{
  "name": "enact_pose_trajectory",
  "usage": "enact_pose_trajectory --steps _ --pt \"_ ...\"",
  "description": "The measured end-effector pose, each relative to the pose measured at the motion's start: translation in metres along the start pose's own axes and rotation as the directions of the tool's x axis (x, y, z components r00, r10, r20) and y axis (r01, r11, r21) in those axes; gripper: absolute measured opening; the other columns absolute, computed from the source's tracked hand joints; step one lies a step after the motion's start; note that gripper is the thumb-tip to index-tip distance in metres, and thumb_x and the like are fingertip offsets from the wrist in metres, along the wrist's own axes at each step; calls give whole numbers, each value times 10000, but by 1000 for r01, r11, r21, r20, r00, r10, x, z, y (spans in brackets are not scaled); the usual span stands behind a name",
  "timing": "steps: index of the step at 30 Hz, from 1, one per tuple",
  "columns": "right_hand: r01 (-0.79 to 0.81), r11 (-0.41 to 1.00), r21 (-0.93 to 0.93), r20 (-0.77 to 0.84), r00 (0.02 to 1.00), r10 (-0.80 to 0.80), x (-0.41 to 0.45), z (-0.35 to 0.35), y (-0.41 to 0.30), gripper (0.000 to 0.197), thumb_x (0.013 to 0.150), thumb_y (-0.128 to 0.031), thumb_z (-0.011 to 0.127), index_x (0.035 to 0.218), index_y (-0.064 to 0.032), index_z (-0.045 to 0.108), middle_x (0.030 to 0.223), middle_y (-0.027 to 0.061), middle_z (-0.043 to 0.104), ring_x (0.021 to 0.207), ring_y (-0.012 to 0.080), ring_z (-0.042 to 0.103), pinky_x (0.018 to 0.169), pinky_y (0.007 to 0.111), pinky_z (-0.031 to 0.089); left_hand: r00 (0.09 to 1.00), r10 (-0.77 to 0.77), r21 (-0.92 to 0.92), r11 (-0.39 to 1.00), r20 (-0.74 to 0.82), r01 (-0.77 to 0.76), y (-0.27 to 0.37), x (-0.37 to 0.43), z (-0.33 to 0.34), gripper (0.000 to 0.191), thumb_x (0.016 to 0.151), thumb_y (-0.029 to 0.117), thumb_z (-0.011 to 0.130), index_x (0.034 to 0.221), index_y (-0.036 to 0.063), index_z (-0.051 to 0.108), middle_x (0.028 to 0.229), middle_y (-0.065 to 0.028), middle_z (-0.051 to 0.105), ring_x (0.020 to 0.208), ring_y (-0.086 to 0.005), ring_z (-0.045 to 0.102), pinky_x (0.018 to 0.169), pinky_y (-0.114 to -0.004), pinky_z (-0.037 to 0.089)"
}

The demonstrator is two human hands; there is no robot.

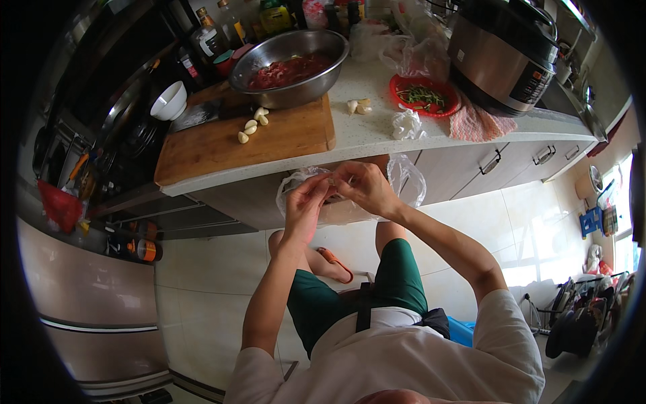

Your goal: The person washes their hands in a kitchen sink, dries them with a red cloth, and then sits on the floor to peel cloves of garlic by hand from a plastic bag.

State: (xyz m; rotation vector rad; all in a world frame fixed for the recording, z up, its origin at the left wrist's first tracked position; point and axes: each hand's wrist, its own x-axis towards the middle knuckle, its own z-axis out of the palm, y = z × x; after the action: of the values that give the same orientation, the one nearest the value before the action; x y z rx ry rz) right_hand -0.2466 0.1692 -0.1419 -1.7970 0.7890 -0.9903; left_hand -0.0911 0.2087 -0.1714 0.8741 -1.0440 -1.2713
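Note:
My left hand [306, 201] and my right hand [367, 188] meet fingertip to fingertip just in front of the counter edge. Both pinch a small pale piece, apparently a garlic clove [331, 181], mostly hidden by the fingers. Below them hangs a clear plastic bag [411, 177], its mouth spread wide. Several peeled garlic cloves [250, 124] lie on the wooden cutting board [287, 136]. Farther right, a few unpeeled cloves [359, 106] rest on the speckled countertop [353, 134]. A cleaver [197, 115] lies flat at the board's back left.
A steel bowl [313, 83] of raw meat overlaps the board's rear edge. A white bowl [169, 101] stands left. To the right are a red plate [446, 108] with chopped greens, crumpled tissue [408, 124], a pink cloth [479, 123] and an electric pressure cooker [497, 55]. Bottles [209, 40] line the back.

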Motion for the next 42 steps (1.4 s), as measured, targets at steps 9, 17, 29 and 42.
enact_pose_trajectory --steps 9,17,29,42 --pt "-93 875 -475 -92 994 55 -5 -22 16 121 728 -50 584 838 -15 621 752 119 626 635 198 617 588 283 487 988 -111 -370 927 -103 65 3 2 -18 210 874 135 543 1044 16 578 1027 -81 578 933 -152 565 856 -264 480" --pt "211 843 -495 -79 955 -286 -3 -9 -8 141 709 -2 597 844 -27 628 769 132 604 692 256 599 587 317 487 994 85 105 991 -72 -77 1 -2 -8 272 848 1 544 1119 -23 525 996 -74 591 942 -138 568 852 -244 461" --pt "285 882 -375 -67 941 -333 -4 -7 -11 110 725 0 612 833 -21 619 783 114 593 672 248 592 565 299 493 975 212 223 950 65 -221 6 0 2 217 839 4 565 1050 -28 531 986 -61 577 904 -100 557 805 -212 441" --pt "436 692 -575 52 864 -501 0 -12 -14 143 664 -102 634 803 -78 614 751 50 578 740 233 552 634 336 447 924 363 490 788 121 -373 13 3 8 165 806 -53 574 968 -21 583 943 -50 579 786 -95 550 664 -202 454"
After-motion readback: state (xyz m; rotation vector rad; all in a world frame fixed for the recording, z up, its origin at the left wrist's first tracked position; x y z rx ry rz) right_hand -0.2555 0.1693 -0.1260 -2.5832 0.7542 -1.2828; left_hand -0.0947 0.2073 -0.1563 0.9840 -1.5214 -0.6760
